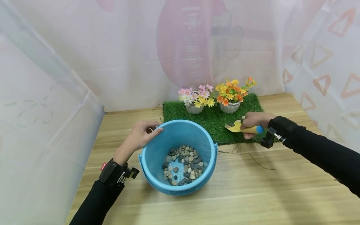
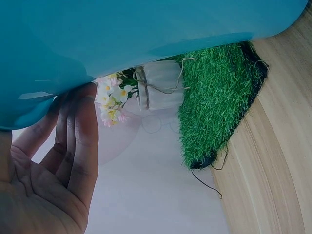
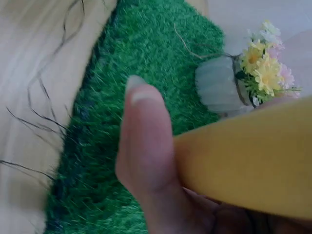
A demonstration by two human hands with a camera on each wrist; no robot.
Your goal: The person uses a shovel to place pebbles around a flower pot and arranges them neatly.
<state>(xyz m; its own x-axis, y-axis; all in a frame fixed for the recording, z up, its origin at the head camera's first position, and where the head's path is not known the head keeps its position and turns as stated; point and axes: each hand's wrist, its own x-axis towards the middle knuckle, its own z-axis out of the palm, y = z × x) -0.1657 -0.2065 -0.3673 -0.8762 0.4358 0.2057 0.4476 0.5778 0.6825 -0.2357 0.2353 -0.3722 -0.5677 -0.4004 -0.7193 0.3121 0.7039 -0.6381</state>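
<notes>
Bucket here is round, sky-blue plastic, sitting on the light wood-grain table with smooth grey and tan pebbles on its bottom and some blue showing between them. Left hand has the rim, thumb over the edge, fingers against the outer wall. Right hand is wrapped around the handle of a little yellow trowel with a blue end, its blade over the green fake-grass mat, up and right of the bucket. A few stones are at the blade; can't really tell which are on it and which are on the grass. Two whitish ribbed flower pots stand toward the back.

My read: this is the scooping bit. Next move calls for a level blade, lifted clear of the grass and brought over the rim before tipping, left hand steadying the bucket.
</notes>
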